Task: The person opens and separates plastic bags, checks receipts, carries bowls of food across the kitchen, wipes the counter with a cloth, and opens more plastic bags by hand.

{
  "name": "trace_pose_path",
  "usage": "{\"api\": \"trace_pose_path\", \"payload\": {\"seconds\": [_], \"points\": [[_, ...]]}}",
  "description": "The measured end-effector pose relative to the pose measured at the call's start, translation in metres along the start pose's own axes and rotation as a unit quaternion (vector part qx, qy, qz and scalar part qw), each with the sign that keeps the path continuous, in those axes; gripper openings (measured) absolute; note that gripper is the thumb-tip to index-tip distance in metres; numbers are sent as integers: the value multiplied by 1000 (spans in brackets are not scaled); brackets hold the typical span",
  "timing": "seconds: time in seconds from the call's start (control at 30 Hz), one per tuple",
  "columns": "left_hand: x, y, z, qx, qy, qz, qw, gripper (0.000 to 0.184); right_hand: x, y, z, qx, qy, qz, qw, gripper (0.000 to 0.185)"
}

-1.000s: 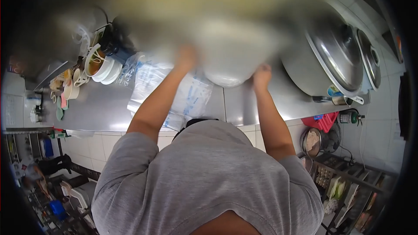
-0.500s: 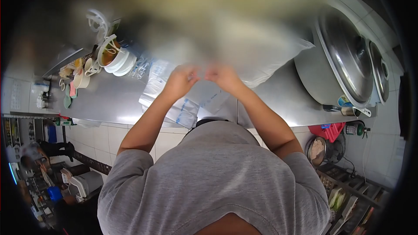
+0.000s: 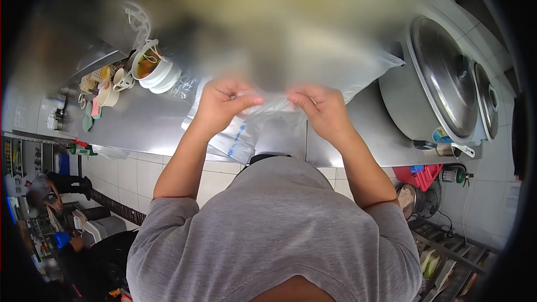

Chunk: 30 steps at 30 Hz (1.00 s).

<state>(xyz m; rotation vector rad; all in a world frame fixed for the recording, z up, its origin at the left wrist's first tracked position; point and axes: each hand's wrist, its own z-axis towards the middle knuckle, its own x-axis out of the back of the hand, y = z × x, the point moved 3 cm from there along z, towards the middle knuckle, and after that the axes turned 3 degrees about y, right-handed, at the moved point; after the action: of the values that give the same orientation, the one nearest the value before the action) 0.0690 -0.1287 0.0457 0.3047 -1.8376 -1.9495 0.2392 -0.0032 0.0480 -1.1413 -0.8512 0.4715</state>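
My left hand (image 3: 222, 103) and my right hand (image 3: 321, 106) are a short way apart over the steel counter. Thumbs and fingers of both are pinched on a clear plastic bag (image 3: 271, 102), which is stretched between them. Beneath my left hand lie flat plastic bags with blue print (image 3: 234, 137), hanging close to the counter's front edge. Beyond my right hand spreads a large whitish plastic bag (image 3: 358, 78); its far part is lost in blur.
A big lidded pot (image 3: 403, 98) stands on the right of the counter (image 3: 145, 123). To the left are a white tub of brown liquid (image 3: 148, 67), cups (image 3: 108, 95) and sponges (image 3: 88, 117). Other people (image 3: 47, 190) are at the far left. Blur covers the top.
My hands have moved apart, and the clear plastic bag now stretches between them. At the far left, another person's dark clothing has come into view lower down.
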Motion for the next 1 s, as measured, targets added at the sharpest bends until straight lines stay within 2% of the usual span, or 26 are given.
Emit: {"api": "trace_pose_path", "payload": {"seconds": [0.03, 0.07, 0.1, 0.13, 0.17, 0.2, 0.23, 0.27, 0.3, 0.33, 0.37, 0.4, 0.47, 0.5, 0.53, 0.6, 0.63, 0.67, 0.7, 0.73, 0.77, 0.8, 0.83, 0.9, 0.93, 1.0], "points": [[-7, 8, 0, 10, -46, 11, 999, 9, 6, -11, -4, 124, 53, -64, 989, 8], [-13, 18, 2, 7, -49, 10, 999, 9, 10, -22, -9, 245, 105, -127, 956, 9], [-22, 24, 4, 53, -102, 26, 993, 8, 15, -26, -10, 244, 108, -130, 955, 9], [-30, 25, 5, 98, -154, 42, 982, 8, 21, -32, -12, 287, 145, -161, 933, 9], [-30, 11, 11, 71, -184, 45, 979, 13, 27, -36, -16, 329, 182, -191, 907, 10], [-32, 6, 15, 68, -190, 46, 978, 13, 30, -35, -20, 327, 188, -194, 906, 10], [-32, 7, 20, 16, -157, 11, 987, 15, 35, -23, -21, 163, 125, 32, 978, 8], [-32, 10, 25, -36, -122, -24, 992, 19, 36, -11, -24, -13, 53, 259, 964, 7], [-33, 12, 30, -38, -129, -24, 991, 19, 45, -11, -29, -11, 60, 258, 964, 7], [-30, 15, 36, -20, -95, -193, 976, 22, 46, -11, -34, -87, -84, 299, 947, 7], [-27, 18, 40, 1, -59, -357, 932, 26, 46, -11, -42, -160, -227, 331, 902, 8], [-26, 26, 42, 0, -65, -357, 932, 26, 49, -7, -45, -159, -221, 330, 904, 8], [-25, 39, 43, 135, -72, -537, 830, 30, 51, -8, -54, 84, -287, 341, 891, 13], [-20, 14, 53, 141, -61, -525, 837, 28, 55, -7, -51, 177, -135, 351, 909, 14], [-20, -4, 61, 143, -63, -525, 837, 28, 61, -11, -50, 176, -132, 352, 910, 14], [-31, -16, 66, 138, -302, -571, 750, 22, 91, -12, -41, 86, 46, 548, 831, 14], [-28, -16, 69, 112, -284, -431, 849, 18, 105, -6, -39, 89, 49, 547, 831, 14], [-31, -12, 73, 111, -287, -430, 849, 18, 118, 1, -39, 64, -45, 585, 807, 14], [-34, 0, 79, 115, -226, -434, 865, 18, 126, 4, -38, 39, -137, 616, 774, 14], [-35, 11, 85, 119, -164, -437, 876, 18, 134, 6, -37, 43, -135, 615, 776, 14], [-35, 22, 94, 107, -122, -423, 892, 17, 138, 12, -36, -12, -109, 463, 879, 15], [-37, 24, 107, 107, -125, -423, 891, 17, 143, 18, -33, -66, -79, 295, 950, 17], [-39, 23, 124, 121, -101, -385, 909, 16, 149, 22, -23, -67, -76, 294, 950, 17], [-46, 7, 157, 183, -72, -320, 927, 20, 169, 40, 5, -62, 92, 424, 899, 20], [-50, -18, 171, 201, -76, -284, 934, 22, 168, 65, 15, -67, 92, 425, 898, 20], [-69, -99, 175, 195, -25, -201, 960, 25, 153, 160, 27, -312, 197, 423, 828, 20]]}}
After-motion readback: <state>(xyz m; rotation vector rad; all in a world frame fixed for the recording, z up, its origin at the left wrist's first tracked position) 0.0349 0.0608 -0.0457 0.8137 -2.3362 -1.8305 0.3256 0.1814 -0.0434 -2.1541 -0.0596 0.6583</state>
